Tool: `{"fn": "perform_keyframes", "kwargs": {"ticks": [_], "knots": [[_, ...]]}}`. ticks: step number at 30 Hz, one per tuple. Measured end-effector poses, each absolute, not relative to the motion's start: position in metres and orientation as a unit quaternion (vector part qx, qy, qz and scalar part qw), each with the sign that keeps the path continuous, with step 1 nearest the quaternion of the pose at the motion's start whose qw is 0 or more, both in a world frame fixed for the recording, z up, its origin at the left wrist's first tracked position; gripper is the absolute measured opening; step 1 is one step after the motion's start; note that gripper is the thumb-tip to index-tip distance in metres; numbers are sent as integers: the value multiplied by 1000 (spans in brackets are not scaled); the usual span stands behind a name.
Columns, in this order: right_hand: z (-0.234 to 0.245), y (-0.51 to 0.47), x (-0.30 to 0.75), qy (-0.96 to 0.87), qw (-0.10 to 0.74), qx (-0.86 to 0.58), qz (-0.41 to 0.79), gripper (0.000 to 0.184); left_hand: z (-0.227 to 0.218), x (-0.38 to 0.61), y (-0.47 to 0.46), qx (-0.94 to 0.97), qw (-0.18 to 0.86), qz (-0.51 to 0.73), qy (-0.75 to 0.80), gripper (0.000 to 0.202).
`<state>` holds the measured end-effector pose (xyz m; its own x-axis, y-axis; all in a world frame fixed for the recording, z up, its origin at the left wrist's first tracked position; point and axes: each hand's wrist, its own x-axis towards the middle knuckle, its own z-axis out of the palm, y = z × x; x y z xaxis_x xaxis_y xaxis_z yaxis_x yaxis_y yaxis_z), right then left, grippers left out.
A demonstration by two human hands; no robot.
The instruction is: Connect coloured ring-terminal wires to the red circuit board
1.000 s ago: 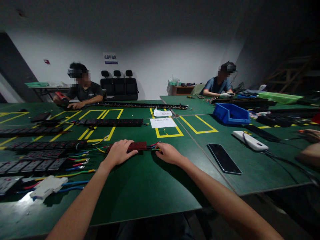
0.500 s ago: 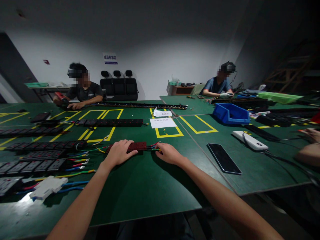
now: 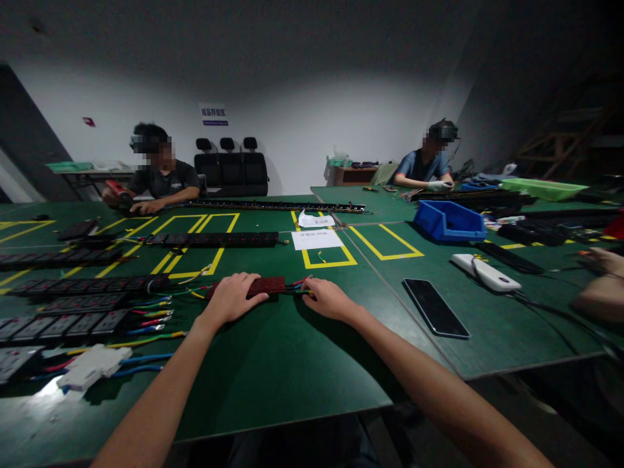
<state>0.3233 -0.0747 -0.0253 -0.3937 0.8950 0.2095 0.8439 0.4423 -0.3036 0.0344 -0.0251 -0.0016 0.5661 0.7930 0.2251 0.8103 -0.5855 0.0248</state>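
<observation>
A dark red socket module lies on the green table straight ahead of me, with coloured wires coming out of its right end. My left hand rests over its left part, fingers curled down on it. Just to the right, my right hand has its fingers closed on those wires. More coloured wires trail off the module's left side.
Rows of black socket strips and a white module fill the left. A black phone, a white device and a blue bin lie right. Two people sit across the table; another person's arm is at the right edge.
</observation>
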Motion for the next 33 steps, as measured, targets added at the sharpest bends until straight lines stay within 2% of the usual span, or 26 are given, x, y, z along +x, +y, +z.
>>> {"fn": "perform_keyframes", "kwargs": {"ticks": [14, 18, 26, 33], "knots": [[-25, -75, 323, -825, 173, -532, 74, 12, -3, 34, -24, -885, 43, -116, -449, 68], [-20, -77, 321, -818, 156, -548, 72, 11, -2, 34, -25, -884, 42, -117, -450, 68], [-17, -85, 311, -811, 93, -577, 25, 22, -2, 33, -23, -878, 28, -121, -462, 67], [-12, -92, 305, -836, 58, -546, -9, 25, 1, 35, -24, -875, 24, -105, -472, 66]]}}
